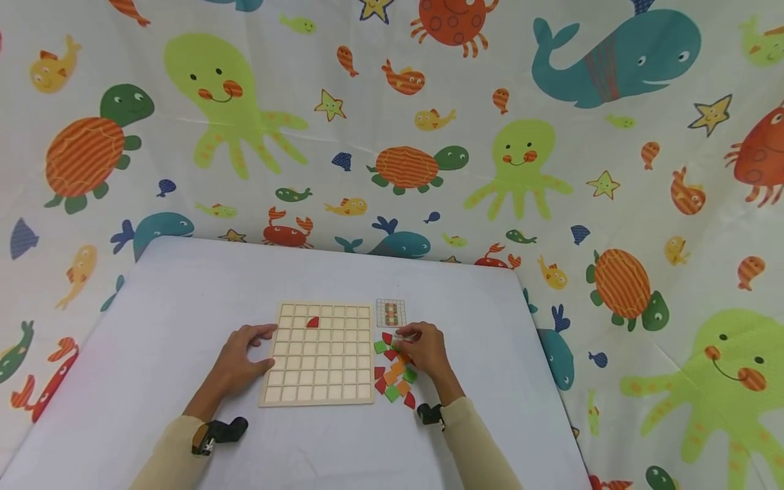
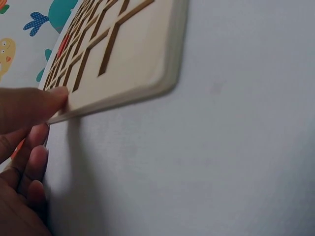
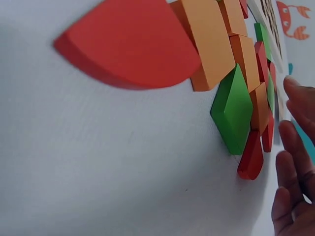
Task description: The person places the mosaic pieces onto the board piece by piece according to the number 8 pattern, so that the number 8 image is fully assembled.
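A wooden grid board (image 1: 318, 401) lies on the white table, with one red quarter-circle piece (image 1: 313, 322) in a cell of its upper part. My left hand (image 1: 235, 364) rests at the board's left edge, fingertips and thumb touching it. In the left wrist view the thumb (image 2: 56, 98) lies on the board's rim. Over the upper part of a loose pile of pieces hovers my right hand (image 1: 425, 350), fingers loosely bent, no piece visible in them. The pile has red quarter-circles (image 3: 133, 44), orange squares (image 3: 209, 39) and green squares (image 3: 234, 110).
A small card (image 1: 390, 313) with a grid and a coloured pattern lies beside the board's upper right corner. Behind the table (image 1: 478, 299) hangs a curtain (image 1: 367, 136) printed with sea animals. Each wrist wears a dark camera mount (image 1: 220, 432).
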Demonstrator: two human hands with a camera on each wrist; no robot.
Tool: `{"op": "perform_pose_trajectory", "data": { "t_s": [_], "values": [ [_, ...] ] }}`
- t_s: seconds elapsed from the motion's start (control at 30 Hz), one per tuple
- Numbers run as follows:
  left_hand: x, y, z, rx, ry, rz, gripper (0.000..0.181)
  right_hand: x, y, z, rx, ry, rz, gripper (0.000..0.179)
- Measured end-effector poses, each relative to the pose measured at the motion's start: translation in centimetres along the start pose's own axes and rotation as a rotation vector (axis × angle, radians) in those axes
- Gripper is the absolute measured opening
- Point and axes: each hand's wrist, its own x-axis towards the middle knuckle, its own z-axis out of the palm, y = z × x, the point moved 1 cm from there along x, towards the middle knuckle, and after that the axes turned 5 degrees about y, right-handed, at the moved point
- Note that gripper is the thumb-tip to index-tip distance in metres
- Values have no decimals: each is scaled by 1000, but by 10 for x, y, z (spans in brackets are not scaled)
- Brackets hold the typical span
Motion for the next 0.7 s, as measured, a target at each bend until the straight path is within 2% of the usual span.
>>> {"op": "perform_pose_trajectory", "data": {
  "t_s": [0.23,0.5,0.7],
  "values": [
    [1,1,-1,-3,3,1,70,-5,5,-6,-31,9,-7,16],
    [1,1,-2,-5,7,8,70,-14,12,-11,-61,-79,7,18],
    [1,-2,0,-9,3,9,70,-20,12,-11,-106,-55,10,19]
  ]
}}
